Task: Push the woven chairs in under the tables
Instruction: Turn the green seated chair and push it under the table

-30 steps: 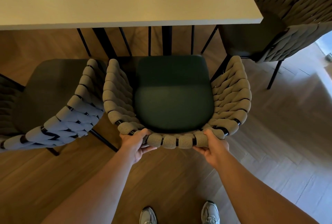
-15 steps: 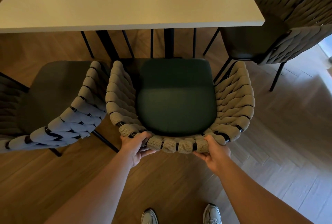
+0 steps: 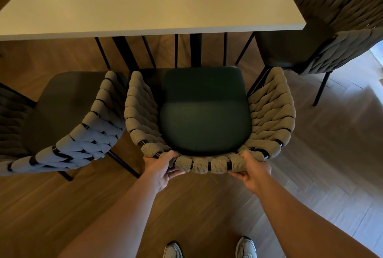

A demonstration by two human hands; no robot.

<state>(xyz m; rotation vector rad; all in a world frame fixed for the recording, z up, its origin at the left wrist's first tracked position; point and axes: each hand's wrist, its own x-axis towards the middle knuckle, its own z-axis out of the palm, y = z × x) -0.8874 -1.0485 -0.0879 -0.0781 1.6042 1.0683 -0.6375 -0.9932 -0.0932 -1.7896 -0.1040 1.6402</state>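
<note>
A woven chair (image 3: 207, 112) with a beige rope back and a dark green seat stands in front of me, facing the white table (image 3: 145, 3). Its seat front sits just short of the table's near edge. My left hand (image 3: 160, 167) grips the top rail of the backrest at its left. My right hand (image 3: 253, 169) grips the same rail at its right. A second woven chair (image 3: 68, 125) stands close to the left, its armrest almost touching the middle chair.
A third woven chair (image 3: 331, 30) stands at the table's right end, angled. Black table legs (image 3: 194, 50) stand under the top, behind the seat. The floor is wood herringbone. My shoes (image 3: 209, 249) show at the bottom edge.
The chair and table sit slightly lower in the view than a second ago, so more of the tabletop shows. Both hands keep their grip on the backrest rail.
</note>
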